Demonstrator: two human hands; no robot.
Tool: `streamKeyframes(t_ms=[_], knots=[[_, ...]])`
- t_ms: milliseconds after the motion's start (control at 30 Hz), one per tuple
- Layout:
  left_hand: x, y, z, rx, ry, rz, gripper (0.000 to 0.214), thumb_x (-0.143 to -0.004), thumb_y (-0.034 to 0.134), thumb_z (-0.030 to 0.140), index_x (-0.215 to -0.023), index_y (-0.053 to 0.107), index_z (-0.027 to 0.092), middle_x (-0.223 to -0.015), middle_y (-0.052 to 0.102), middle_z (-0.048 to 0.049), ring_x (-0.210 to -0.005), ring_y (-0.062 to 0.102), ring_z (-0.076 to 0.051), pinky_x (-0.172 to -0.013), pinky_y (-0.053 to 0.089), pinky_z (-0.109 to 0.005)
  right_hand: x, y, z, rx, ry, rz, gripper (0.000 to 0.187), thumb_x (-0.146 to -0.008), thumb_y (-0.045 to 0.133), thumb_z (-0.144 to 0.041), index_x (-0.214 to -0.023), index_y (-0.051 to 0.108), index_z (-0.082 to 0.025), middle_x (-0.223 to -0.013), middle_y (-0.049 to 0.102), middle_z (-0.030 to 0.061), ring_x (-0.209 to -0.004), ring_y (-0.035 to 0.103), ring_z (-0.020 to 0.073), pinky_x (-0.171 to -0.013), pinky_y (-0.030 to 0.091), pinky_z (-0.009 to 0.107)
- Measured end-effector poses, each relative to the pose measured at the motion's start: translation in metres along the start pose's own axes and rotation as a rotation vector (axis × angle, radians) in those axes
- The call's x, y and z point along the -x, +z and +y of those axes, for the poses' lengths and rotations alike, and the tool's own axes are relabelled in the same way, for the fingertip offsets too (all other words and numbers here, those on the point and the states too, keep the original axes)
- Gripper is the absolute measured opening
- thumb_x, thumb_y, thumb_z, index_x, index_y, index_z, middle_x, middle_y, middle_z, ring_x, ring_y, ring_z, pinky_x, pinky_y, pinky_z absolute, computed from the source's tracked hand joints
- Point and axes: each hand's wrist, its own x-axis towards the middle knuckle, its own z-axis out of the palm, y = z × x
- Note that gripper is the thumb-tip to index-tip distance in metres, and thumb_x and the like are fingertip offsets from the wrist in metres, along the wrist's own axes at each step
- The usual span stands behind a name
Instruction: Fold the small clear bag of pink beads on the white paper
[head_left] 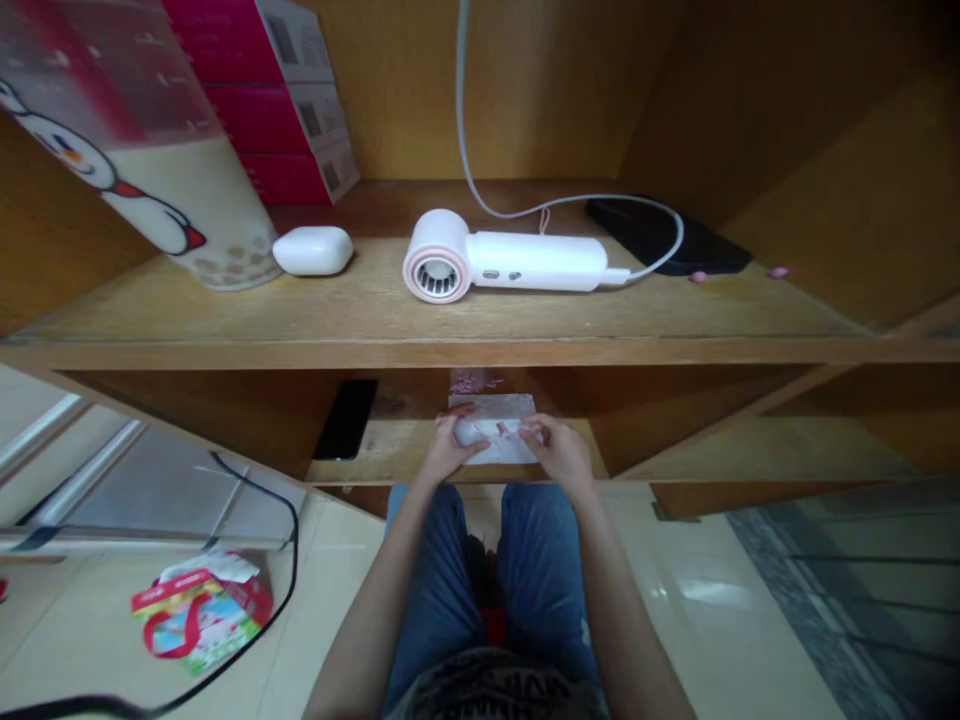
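Observation:
On the lower shelf lies a white sheet that looks like paper or tissue point(510, 452). My left hand point(444, 450) rests at its left side, thumb and forefinger bent around a small whitish, translucent piece point(471, 431). From the right, my right hand point(559, 452) reaches over the sheet with its fingertips pinched together; whatever is between them is too small to make out. Small pinkish bits point(504, 430) lie between the two hands. Just behind the sheet is a clear packet with tiny pink pieces point(469, 383).
A black phone point(346, 420) lies left of my hands. On the upper shelf are a white hair dryer point(536, 262) with its cord, a white earbud case point(313, 250), a milk tea cup point(217, 220), pink boxes point(274, 125) and a black pouch point(660, 235). The shelf edge point(480, 353) overhangs my hands.

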Motion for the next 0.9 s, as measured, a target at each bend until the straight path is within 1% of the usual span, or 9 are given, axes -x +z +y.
streamKeyframes(t_ms=[67, 100, 167, 233, 367, 467, 567, 767, 900], knots=[[0.000, 0.000, 0.000, -0.003, -0.006, 0.004, 0.055, -0.060, 0.072, 0.036, -0.109, 0.051, 0.021, -0.113, 0.056, -0.0059, -0.105, 0.050, -0.021, -0.091, 0.038, -0.037, -0.005, 0.024, 0.015, 0.148, 0.113, -0.058, 0.019, -0.077, 0.054, -0.037, -0.088, 0.064, -0.025, -0.074, 0.065, 0.0002, -0.068, 0.059, 0.0145, -0.056, 0.036, 0.022], [0.000, 0.000, 0.001, -0.003, -0.010, 0.008, 0.055, -0.060, 0.072, 0.037, -0.108, 0.051, 0.021, -0.113, 0.055, -0.0060, -0.105, 0.050, -0.021, -0.091, 0.038, -0.038, -0.006, 0.033, 0.019, 0.191, 0.145, -0.086, 0.020, -0.076, 0.055, -0.038, -0.088, 0.064, -0.026, -0.073, 0.066, -0.0001, -0.069, 0.060, 0.0148, -0.056, 0.035, 0.022], [0.000, 0.001, 0.001, -0.004, -0.019, 0.014, 0.055, -0.060, 0.072, 0.037, -0.108, 0.051, 0.020, -0.113, 0.056, -0.0063, -0.104, 0.050, -0.021, -0.091, 0.038, -0.038, -0.006, 0.044, 0.022, 0.242, 0.179, -0.112, 0.021, -0.075, 0.056, -0.041, -0.088, 0.065, -0.027, -0.073, 0.066, -0.0001, -0.070, 0.061, 0.0154, -0.055, 0.034, 0.022], [0.000, 0.001, 0.001, -0.003, -0.029, 0.015, 0.055, -0.059, 0.072, 0.038, -0.107, 0.052, 0.020, -0.112, 0.056, -0.0064, -0.104, 0.050, -0.021, -0.091, 0.038, -0.038, -0.006, 0.048, 0.019, 0.279, 0.182, -0.117, 0.022, -0.076, 0.055, -0.043, -0.088, 0.065, -0.028, -0.074, 0.066, 0.0004, -0.071, 0.061, 0.0159, -0.055, 0.034, 0.022], [0.000, 0.001, 0.001, 0.010, -0.041, 0.008, 0.055, -0.060, 0.072, 0.039, -0.108, 0.052, 0.021, -0.112, 0.056, -0.0062, -0.104, 0.051, -0.021, -0.091, 0.038, -0.037, -0.004, 0.045, 0.014, 0.313, 0.163, -0.121, 0.021, -0.078, 0.053, -0.043, -0.085, 0.065, -0.027, -0.077, 0.066, 0.0014, -0.071, 0.061, 0.0161, -0.055, 0.034, 0.022], [0.001, 0.000, 0.001, 0.030, -0.046, 0.007, 0.056, -0.060, 0.071, 0.039, -0.108, 0.051, 0.020, -0.112, 0.056, -0.0067, -0.105, 0.051, -0.021, -0.091, 0.038, -0.037, -0.002, 0.044, 0.013, 0.250, 0.157, -0.111, 0.020, -0.079, 0.051, -0.041, -0.084, 0.065, -0.027, -0.073, 0.065, 0.0003, -0.069, 0.060, 0.0149, -0.055, 0.033, 0.021], [0.001, -0.001, 0.001, 0.047, -0.046, 0.001, 0.056, -0.060, 0.072, 0.038, -0.108, 0.051, 0.019, -0.112, 0.056, -0.0073, -0.105, 0.052, -0.021, -0.092, 0.038, -0.037, -0.003, 0.047, 0.009, 0.136, 0.111, -0.087, 0.022, -0.080, 0.049, -0.040, -0.085, 0.065, -0.026, -0.070, 0.065, -0.0009, -0.068, 0.059, 0.0137, -0.055, 0.034, 0.020], [0.001, 0.001, 0.002, 0.089, -0.038, 0.020, 0.054, -0.060, 0.072, 0.035, -0.106, 0.051, 0.019, -0.110, 0.057, -0.0071, -0.102, 0.053, -0.020, -0.090, 0.040, -0.036, -0.013, 0.062, -0.005, -0.007, 0.025, -0.073, 0.025, -0.080, 0.047, -0.040, -0.082, 0.065, -0.023, -0.071, 0.065, 0.0005, -0.068, 0.059, 0.0135, -0.058, 0.037, 0.020], [0.001, 0.002, 0.001, 0.092, -0.047, 0.030, 0.053, -0.059, 0.072, 0.034, -0.106, 0.052, 0.019, -0.109, 0.058, -0.0074, -0.101, 0.054, -0.021, -0.089, 0.040, -0.038, -0.016, 0.068, -0.004, -0.075, -0.014, -0.093, 0.030, -0.081, 0.044, -0.042, -0.084, 0.065, -0.021, -0.072, 0.066, 0.0012, -0.068, 0.059, 0.0137, -0.059, 0.038, 0.020]])
